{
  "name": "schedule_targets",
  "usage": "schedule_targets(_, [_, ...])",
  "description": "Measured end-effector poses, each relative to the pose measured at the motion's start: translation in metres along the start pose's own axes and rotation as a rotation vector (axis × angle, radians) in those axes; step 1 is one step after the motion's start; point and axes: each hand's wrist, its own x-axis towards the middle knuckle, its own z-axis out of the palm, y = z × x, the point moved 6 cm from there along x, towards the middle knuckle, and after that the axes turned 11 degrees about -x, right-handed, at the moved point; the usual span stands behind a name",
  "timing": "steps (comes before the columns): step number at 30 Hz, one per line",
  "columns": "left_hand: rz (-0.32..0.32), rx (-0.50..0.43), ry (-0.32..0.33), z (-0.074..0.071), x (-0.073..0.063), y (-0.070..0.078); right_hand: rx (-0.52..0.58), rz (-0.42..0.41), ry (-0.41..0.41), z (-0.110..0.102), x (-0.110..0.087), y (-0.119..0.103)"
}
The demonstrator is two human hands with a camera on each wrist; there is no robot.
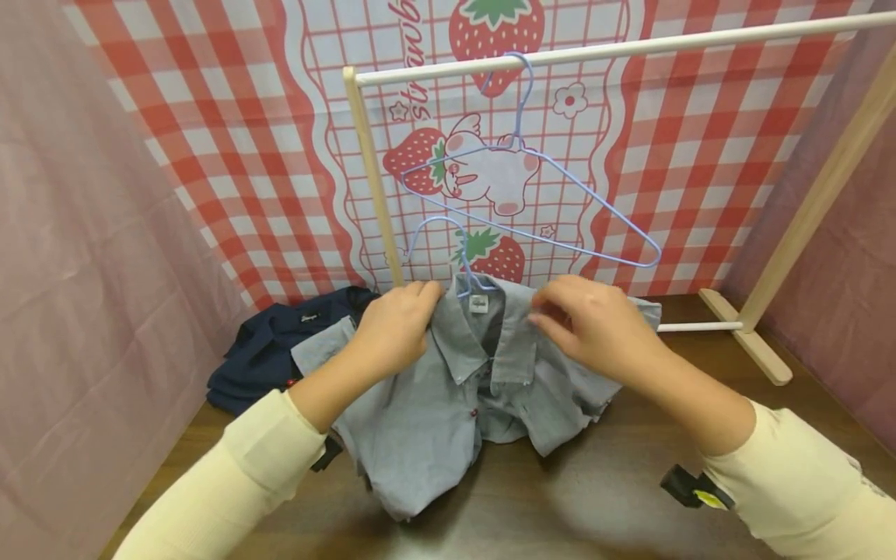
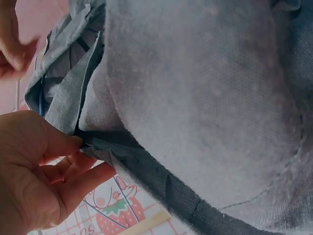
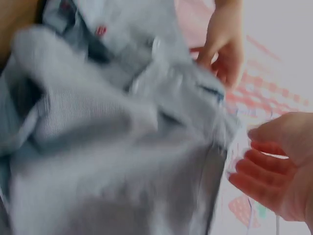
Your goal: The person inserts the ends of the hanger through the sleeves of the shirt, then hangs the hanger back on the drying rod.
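Observation:
A grey short-sleeved button shirt (image 1: 430,420) hangs over a blue wire hanger (image 1: 466,253), whose hook rises out of the collar; the hanger's arms are hidden inside the cloth. My left hand (image 1: 395,327) pinches the shirt at the shoulder beside the collar; in the left wrist view, the thumb and fingers (image 2: 73,169) grip the folded fabric. On the other side of the collar, my right hand (image 1: 595,323) is near the shoulder. Its fingers (image 3: 259,183) are loosely bent and apart from the cloth in the right wrist view.
A second blue wire hanger (image 1: 595,253) hangs from the white rail (image 1: 630,51) of a wooden-legged rack. Folded dark navy clothing (image 1: 259,354) lies at the left on the brown table (image 1: 602,498). A strawberry-print checked cloth (image 1: 238,155) covers the back.

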Motion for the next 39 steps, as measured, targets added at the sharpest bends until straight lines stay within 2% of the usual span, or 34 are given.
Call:
schedule_targets(2, [0.003,0.011,0.006,0.0,-0.001,0.0,-0.09,0.012,0.072,-0.009,0.001,0.007])
schedule_targets(3, [0.006,0.017,0.012,0.0,-0.001,0.001,-0.131,0.022,0.079,-0.012,0.002,0.011])
schedule_targets(9, [0.039,0.031,0.047,-0.005,-0.003,0.003,-0.246,0.055,-0.026,-0.007,-0.004,0.023])
schedule_targets(16, [0.045,0.005,0.056,-0.01,-0.005,0.003,-0.265,0.094,-0.081,-0.004,-0.013,0.029])
schedule_targets(24, [0.033,-0.041,-0.005,-0.008,-0.006,-0.002,-0.314,0.123,0.002,-0.012,-0.02,0.032])
schedule_targets(29, [0.019,-0.045,-0.03,-0.004,-0.007,-0.009,-0.299,0.14,0.008,-0.013,-0.024,0.042])
schedule_targets(32, [0.023,-0.047,-0.035,-0.002,-0.007,-0.011,-0.281,0.145,-0.035,-0.011,-0.026,0.048])
schedule_targets(39, [0.063,-0.036,-0.029,-0.001,-0.006,-0.005,-0.231,0.202,-0.225,-0.006,-0.036,0.056])
